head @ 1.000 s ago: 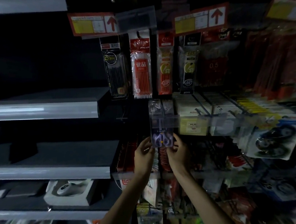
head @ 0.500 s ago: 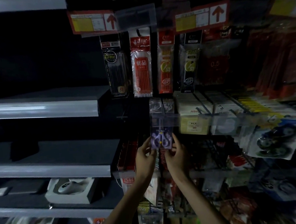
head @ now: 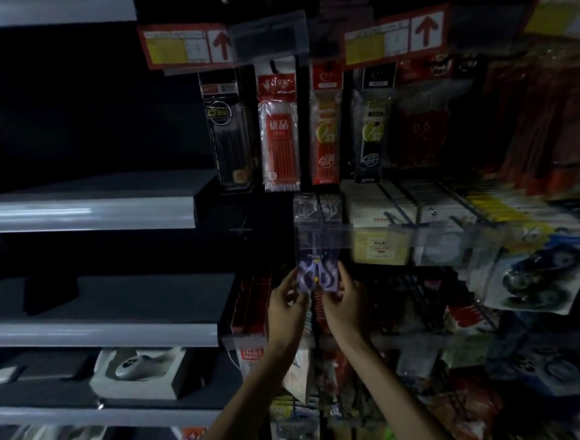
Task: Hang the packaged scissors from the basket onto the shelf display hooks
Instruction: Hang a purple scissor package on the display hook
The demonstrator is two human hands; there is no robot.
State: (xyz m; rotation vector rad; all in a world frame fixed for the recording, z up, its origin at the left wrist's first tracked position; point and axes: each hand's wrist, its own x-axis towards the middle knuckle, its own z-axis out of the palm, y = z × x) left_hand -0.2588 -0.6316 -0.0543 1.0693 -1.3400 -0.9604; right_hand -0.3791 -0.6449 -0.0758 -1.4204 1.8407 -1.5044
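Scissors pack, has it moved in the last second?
No, not noticeably: the scissors pack stays just below the clear price strip.

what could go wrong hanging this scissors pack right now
The clear label strip covers the top of the scissors pack, so its hang hole may miss the hook, which I cannot see. The left hand and right hand pinch only its lower edges, so it might tilt or slip.
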